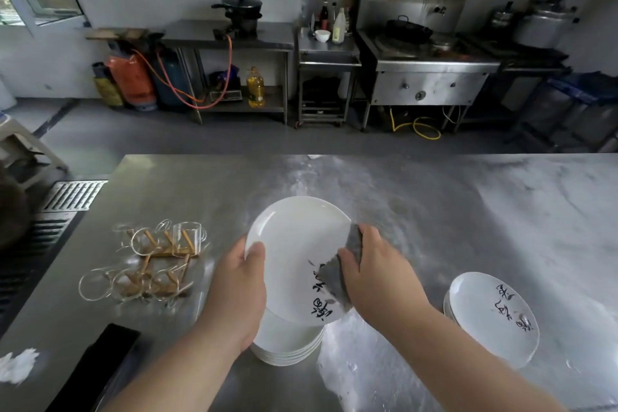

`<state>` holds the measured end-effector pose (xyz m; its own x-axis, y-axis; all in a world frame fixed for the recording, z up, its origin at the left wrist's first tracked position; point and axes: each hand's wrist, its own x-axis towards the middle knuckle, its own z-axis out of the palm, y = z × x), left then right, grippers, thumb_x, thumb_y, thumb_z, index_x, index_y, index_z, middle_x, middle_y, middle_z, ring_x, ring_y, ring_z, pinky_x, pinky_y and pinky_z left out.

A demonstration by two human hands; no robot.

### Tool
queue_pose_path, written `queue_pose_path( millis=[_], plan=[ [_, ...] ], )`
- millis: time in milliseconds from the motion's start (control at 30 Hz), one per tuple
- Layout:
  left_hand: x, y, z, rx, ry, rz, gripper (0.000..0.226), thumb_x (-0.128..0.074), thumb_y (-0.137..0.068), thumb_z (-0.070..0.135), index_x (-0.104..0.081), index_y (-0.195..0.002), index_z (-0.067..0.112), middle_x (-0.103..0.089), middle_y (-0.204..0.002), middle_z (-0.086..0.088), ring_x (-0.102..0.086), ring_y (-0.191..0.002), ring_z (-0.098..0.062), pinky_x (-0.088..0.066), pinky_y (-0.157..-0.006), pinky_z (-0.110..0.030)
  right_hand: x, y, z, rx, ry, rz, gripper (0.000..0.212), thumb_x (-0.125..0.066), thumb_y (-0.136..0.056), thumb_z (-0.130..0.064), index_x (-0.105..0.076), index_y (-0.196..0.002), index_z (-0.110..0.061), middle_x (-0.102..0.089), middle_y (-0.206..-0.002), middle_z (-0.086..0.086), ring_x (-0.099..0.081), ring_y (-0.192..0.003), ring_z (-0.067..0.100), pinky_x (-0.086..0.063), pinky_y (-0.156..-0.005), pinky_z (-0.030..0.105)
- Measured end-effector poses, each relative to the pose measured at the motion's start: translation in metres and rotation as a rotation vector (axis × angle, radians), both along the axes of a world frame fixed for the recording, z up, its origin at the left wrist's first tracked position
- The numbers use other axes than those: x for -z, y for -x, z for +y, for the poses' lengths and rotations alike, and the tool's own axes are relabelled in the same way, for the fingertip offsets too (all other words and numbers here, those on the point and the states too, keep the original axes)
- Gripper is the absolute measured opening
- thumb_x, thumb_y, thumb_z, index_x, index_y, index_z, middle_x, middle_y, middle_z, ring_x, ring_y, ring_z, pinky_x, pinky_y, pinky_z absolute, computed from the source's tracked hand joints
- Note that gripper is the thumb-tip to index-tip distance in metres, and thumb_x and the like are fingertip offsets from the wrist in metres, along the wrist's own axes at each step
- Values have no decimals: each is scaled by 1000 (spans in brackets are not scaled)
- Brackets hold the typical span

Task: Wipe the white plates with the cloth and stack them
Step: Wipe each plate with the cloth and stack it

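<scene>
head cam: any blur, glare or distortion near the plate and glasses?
Head view: glass cups at left smeared by motion blur; held plate and cloth reasonably sharp; diffuse glare patches on the steel table at right; wide-angle distortion warps the frame edges; background dim.

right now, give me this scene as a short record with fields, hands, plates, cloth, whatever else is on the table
left hand: grips the left rim of the held plate, thumb on top
right hand: presses the cloth on the plate's right side
held plate: white, black characters, above the near stack
cloth: grey, folded over the rim
right stack: white plates, characters on the top one
glass cups: on a wooden rack, left
table: steel
</scene>
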<state>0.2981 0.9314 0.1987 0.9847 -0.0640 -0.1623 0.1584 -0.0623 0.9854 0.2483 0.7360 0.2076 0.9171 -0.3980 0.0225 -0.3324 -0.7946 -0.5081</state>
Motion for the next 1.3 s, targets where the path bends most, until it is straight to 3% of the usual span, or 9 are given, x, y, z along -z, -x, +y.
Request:
queue_pose_path(
  millis=[167, 267, 367, 467, 567, 633, 800, 1000, 1300],
  plan=[
    [-11, 13, -9, 172, -191, -201, 32, -42, -110, 23, -69, -99, 36, -74, -87, 23, -66, -80, 7, -44, -61, -5, -26, -38, -20, -179, 106, -183, 22, -51, -105, -36, -57, -122, -24, -62, -106, -6, -59, -91, 22, -39, -71, 34],
    [-14, 6, -16, -19, -122, -177, 28, -43, -110, 23, -67, -95, 23, -70, -75, 17, -59, -67, 0, -43, -58, -11, -31, -48, -20, -113, 46, -233, 18, -54, -103, -37, -56, -118, -26, -55, -90, -14, -50, -76, 13, -35, -64, 31],
    [-15, -8, -13, -177, -59, -126, 24, -43, -110, 32, -66, -109, 26, -74, -93, 8, -67, -85, -12, -49, -72, -30, -2, -26, 0, 64, -265, -213, 10, -55, -101, -40, -50, -108, -35, -57, -84, -20, -55, -74, 3, -38, -61, 24],
    [-9, -12, -9, 12, 40, -91, 21, -54, -103, 34, -67, -113, 45, -77, -105, 14, -72, -95, -8, -61, -72, -35, 12, -16, -1, 160, -396, -225, 7, -57, -100, -39, -52, -105, -35, -60, -86, -21, -58, -78, -2, -36, -58, 9],
    [-8, -18, -2, 265, 312, 175, 40, -63, -90, 38, -69, -129, 40, -76, -125, -3, -73, -114, -30, -59, -95, -62, -8, -32, -32, 46, -233, -206, 6, -59, -100, -35, -59, -102, -30, -64, -85, -14, -58, -81, 14, -42, -64, 17],
    [-11, -22, 2, 356, 387, 314, 49, -64, -94, 46, -66, -138, 25, -76, -128, -10, -72, -118, -32, -56, -100, -59, -29, -43, -45, -163, -121, -120, 10, -60, -99, -38, -62, -107, -32, -68, -90, -11, -60, -85, 17, -48, -72, 32],
    [-3, -16, -10, 75, 184, 185, 24, -50, -110, 44, -71, -108, 32, -78, -85, 18, -75, -70, -1, -53, -47, -20, -27, -42, -22, -63, -38, -215, 20, -56, -101, -35, -60, -120, -30, -71, -99, -5, -62, -90, 25, -47, -73, 36],
    [5, -13, -25, -122, 332, 193, 22, -45, -113, 38, -66, -118, 34, -78, -114, -2, -76, -102, -26, -62, -91, -55, 21, 0, 37, 134, -405, -174, 21, -51, -101, -33, -40, -116, -43, -58, -86, -26, -58, -78, 3, -42, -69, 32],
    [12, -9, -38, -117, 392, 298, 22, -48, -111, 46, -66, -120, 39, -80, -109, 5, -79, -95, -23, -65, -79, -51, 2, -23, -10, 118, -310, -152, 12, -53, -101, -35, -52, -113, -32, -60, -87, -13, -57, -80, 19, -40, -67, 33]
  ],
)
